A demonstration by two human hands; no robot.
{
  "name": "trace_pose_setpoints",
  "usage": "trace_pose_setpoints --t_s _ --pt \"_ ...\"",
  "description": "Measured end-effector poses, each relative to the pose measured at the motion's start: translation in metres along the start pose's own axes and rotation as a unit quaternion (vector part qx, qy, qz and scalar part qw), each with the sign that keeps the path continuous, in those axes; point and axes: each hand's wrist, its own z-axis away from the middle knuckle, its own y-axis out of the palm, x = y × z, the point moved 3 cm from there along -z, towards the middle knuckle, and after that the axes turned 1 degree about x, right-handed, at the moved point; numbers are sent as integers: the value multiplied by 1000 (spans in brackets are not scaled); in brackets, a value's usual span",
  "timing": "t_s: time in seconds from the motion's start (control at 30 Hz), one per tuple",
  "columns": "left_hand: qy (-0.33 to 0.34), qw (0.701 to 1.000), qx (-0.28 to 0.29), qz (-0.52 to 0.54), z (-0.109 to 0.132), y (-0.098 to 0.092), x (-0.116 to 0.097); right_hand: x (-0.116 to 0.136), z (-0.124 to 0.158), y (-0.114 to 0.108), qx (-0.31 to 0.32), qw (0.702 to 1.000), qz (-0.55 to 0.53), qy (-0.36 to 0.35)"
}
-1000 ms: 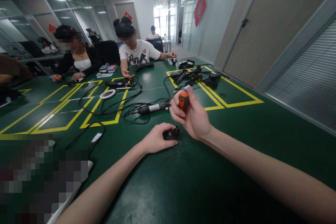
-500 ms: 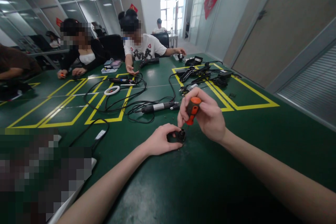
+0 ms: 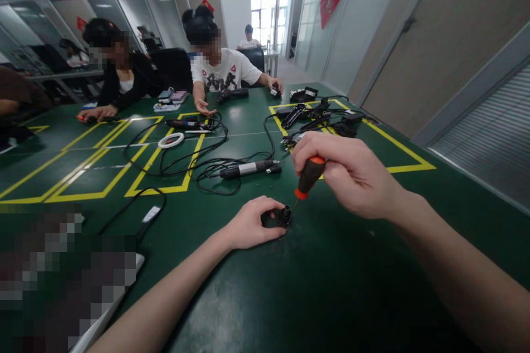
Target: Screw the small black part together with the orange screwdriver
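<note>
My left hand point(image 3: 251, 224) rests on the green table, thumb and fingers closed around a small round black part point(image 3: 285, 217) with a short upright tube at its centre. My right hand point(image 3: 351, 174) grips the handle of an orange and dark grey screwdriver point(image 3: 308, 177). Its thin shaft points down and slightly left, with the tip close to the right side of the black part. Whether the tip touches the part I cannot tell. Just beyond, a few tiny bits, perhaps screws, lie on the table.
A grey and black pen-shaped power tool point(image 3: 248, 169) with coiled cable lies beyond my hands. Farther off are a white ring point(image 3: 170, 140) and a pile of black cables and parts point(image 3: 318, 116). Co-workers sit across the table point(image 3: 232, 298). Blurred flat objects lie at lower left.
My right hand has shifted right, its grip now over the top of the screwdriver handle. The screwdriver tip has moved slightly to the right. My left hand keeps its hold.
</note>
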Motion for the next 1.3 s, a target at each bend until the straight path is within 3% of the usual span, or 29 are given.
trace_pose_setpoints --t_s 0.27,0.47,0.67,0.87,0.97,1.13,1.3 --pt "1 1000 0 6 -2 0 1 14 -2 -11 29 999 36 -16" --pt "0 1000 0 10 -1 -1 1 18 -3 -16 50 999 -20 -4" --pt "-10 1000 8 9 -1 -1 3 19 -2 -13 118 989 -90 13" --pt "-1 1000 5 15 -2 0 3 15 -2 -2 98 981 -122 116" --pt "-8 1000 7 12 -3 -1 3 13 -2 7 67 956 -232 166" --pt "-1 1000 9 11 -2 -1 3 9 -1 22 23 876 -442 193" --pt "5 1000 5 10 -2 -1 4 2 -3 31 -12 816 -541 201"
